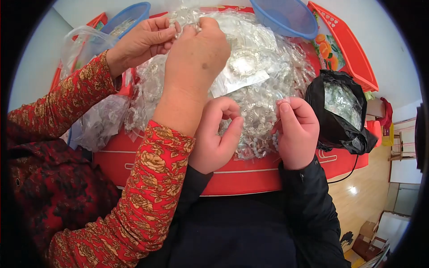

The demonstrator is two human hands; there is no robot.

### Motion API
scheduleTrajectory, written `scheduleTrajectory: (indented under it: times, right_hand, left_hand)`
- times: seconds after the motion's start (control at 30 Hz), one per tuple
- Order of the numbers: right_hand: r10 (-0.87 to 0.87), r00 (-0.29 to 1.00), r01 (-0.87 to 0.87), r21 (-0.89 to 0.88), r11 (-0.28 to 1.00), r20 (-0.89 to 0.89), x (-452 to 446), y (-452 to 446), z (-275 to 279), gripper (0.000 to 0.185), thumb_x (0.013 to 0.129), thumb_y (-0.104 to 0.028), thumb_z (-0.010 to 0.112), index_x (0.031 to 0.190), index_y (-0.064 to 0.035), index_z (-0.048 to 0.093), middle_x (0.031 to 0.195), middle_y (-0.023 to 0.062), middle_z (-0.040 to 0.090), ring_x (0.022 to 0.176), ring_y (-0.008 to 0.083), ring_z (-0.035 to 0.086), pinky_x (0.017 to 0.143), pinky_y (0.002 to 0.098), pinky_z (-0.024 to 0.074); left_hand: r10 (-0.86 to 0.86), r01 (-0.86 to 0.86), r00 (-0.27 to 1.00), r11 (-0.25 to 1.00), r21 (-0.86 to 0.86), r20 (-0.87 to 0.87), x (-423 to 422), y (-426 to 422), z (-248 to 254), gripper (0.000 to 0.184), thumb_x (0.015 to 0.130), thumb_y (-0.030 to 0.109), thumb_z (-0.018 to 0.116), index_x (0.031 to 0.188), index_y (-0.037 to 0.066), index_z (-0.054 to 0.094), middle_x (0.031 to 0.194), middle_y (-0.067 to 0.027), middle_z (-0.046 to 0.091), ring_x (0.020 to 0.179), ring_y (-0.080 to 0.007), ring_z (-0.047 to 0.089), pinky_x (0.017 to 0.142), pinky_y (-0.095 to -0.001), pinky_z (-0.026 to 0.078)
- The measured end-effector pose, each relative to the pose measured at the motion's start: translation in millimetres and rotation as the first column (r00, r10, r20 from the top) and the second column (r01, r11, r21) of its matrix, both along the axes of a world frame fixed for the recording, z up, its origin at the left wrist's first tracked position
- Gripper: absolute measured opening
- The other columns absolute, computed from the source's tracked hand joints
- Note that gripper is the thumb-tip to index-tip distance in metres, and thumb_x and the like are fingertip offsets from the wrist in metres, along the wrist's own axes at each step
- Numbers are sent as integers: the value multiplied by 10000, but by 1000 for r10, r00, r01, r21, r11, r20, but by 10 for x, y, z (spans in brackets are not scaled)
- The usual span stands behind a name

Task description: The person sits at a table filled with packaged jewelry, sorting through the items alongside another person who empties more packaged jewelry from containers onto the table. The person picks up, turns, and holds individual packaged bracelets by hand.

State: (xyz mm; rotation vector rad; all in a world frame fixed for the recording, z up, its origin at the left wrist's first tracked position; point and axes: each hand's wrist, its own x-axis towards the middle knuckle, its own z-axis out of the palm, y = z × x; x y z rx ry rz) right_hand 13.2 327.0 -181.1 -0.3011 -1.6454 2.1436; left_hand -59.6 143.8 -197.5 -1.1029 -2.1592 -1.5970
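Note:
A large heap of clear plastic bags with beaded jewellery (254,107) covers the red table (250,181). My left hand (219,136), in a dark sleeve, is at the front of the heap with its fingers curved and thumb apart; nothing shows between them. To the right, my right hand (297,129) pinches a small piece of clear plastic (280,102) between thumb and forefinger. Beaded strands lie between my two hands. A white paper card (243,80) rests on the heap behind them.
A co-worker's hands (196,58) in red patterned sleeves (152,178) reach across from the left, holding beads over the heap. Blue basins (286,20) and a red basket (353,53) stand behind. A black bag (317,96) of packets is at the right.

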Motion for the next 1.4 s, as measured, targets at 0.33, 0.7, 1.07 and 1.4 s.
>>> scheduleTrajectory:
  times: [0.33, 0.7, 1.07, 1.4]
  right_hand:
    - [51, 998, -50, -57, 997, 22, -67, -23, 20, 132, 1025, -87, 630, 1097, 11, 680, 860, 3, 645, 683, 63, 578, 587, 228, 481]
    - [285, 948, -219, -363, 906, 139, 388, -179, 451, 159, 1043, -112, 589, 1153, -5, 631, 898, 11, 671, 752, 47, 587, 676, 213, 477]
    - [494, 867, -435, -377, 818, 71, 736, -150, 212, 181, 1027, -134, 621, 1150, -2, 605, 938, 75, 700, 690, 99, 621, 590, 236, 497]
    - [505, 857, -496, -427, 756, -101, 709, -160, 111, 248, 1004, -202, 692, 1150, -23, 603, 947, 92, 699, 670, 112, 623, 567, 248, 495]
  left_hand:
    - [-224, 110, 844, 961, 252, 488, 46, -10, -59, 324, 967, 9, 613, 1282, -15, 537, 897, -25, 618, 710, -61, 565, 644, -205, 459]
    - [-682, 437, 191, 703, 560, 706, 60, -350, 193, 327, 990, 265, 635, 1145, -21, 595, 863, -75, 686, 541, -69, 557, 462, -216, 425]
    - [-689, 484, 160, 679, 552, 707, 247, -420, 315, 269, 1009, 229, 611, 1115, -16, 575, 967, -125, 708, 585, -56, 552, 491, -210, 408]
    - [-896, 621, 1, 349, 702, 445, 10, -338, -8, 331, 1021, 254, 603, 1171, -40, 574, 982, -140, 699, 583, -57, 561, 502, -225, 438]
